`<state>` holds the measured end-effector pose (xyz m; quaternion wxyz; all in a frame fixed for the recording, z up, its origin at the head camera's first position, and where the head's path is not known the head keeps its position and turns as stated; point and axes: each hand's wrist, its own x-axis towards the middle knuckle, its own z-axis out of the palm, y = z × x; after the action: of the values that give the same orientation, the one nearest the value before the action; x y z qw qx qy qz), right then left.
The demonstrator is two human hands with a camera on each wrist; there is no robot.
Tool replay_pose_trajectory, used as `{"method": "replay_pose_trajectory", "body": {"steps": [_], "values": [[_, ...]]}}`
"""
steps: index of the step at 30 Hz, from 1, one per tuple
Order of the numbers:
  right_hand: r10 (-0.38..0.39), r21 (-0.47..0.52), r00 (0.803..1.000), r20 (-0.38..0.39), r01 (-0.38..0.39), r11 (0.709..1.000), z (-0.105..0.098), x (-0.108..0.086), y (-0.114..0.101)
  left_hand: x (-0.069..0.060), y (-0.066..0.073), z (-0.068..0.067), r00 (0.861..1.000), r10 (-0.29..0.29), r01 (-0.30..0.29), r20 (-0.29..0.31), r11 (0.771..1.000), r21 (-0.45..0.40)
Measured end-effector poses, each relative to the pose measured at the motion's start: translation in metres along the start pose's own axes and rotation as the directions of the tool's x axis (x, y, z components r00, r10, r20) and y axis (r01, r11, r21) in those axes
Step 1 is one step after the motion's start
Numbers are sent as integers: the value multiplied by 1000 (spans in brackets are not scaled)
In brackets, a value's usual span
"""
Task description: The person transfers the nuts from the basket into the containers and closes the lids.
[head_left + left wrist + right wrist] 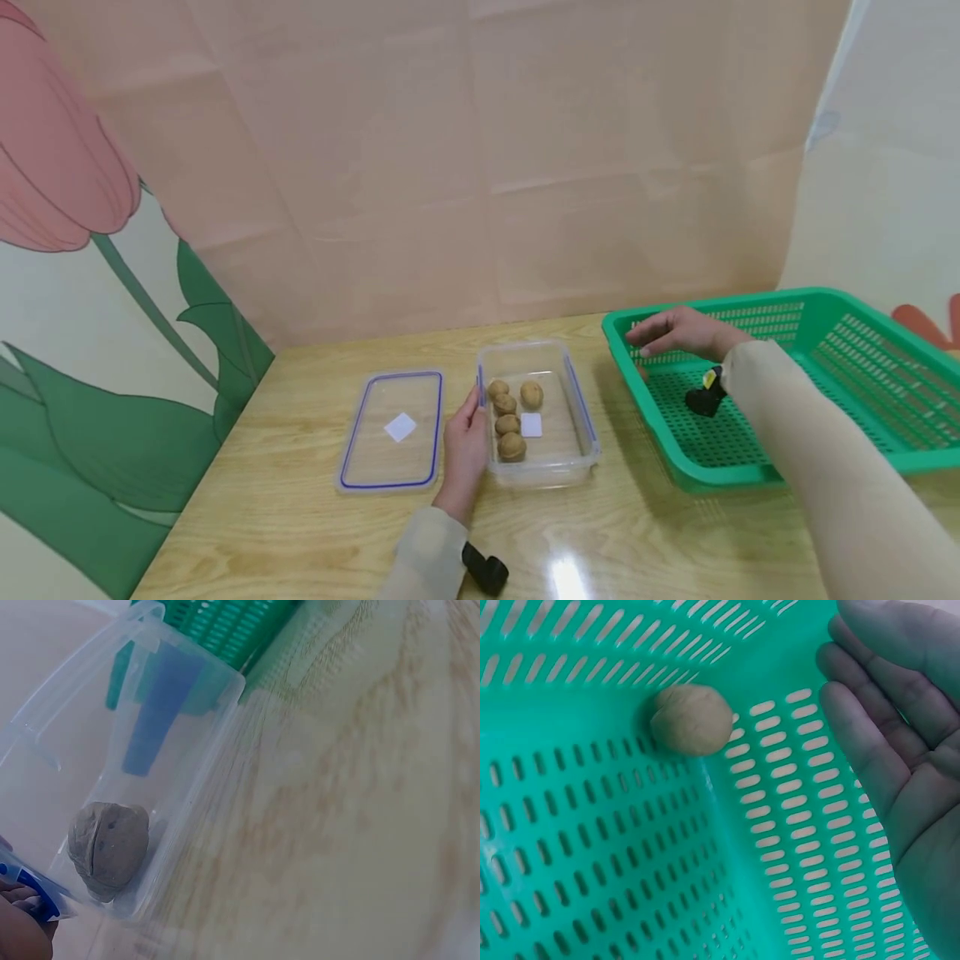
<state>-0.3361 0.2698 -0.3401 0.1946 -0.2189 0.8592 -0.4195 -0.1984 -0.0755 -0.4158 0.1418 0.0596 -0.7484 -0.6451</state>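
My left hand [467,446] grips the left wall of a clear plastic container [562,408] with blue side edges. Several walnuts [512,447] lie inside it, most in a row along the left wall and one apart by the far end. In the left wrist view, a walnut [110,847] shows through the near wall. Over the left part of a green basket [678,477], my right hand [686,331] hovers with relaxed fingers and nothing in them. A walnut [692,720] sits in the basket's corner, apart from that hand in the right wrist view.
A clear lid [367,442] with a blue seal and a white label lies flat on the wooden table [300,533], left of the container. The basket's raised rim stands to the right. Behind the table hangs a pinkish backdrop [390,167].
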Motion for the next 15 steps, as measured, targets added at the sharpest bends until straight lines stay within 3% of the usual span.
{"method": "replay_pose_trajectory", "body": {"steps": [8,15], "values": [[41,7,998,38,-42,999,2,2,9,2,1,0,999,-44,44,-4,999,17],[73,6,995,64,-74,997,8,7,16,1,-1,1,1000,-24,24,-1,1000,15]]}}
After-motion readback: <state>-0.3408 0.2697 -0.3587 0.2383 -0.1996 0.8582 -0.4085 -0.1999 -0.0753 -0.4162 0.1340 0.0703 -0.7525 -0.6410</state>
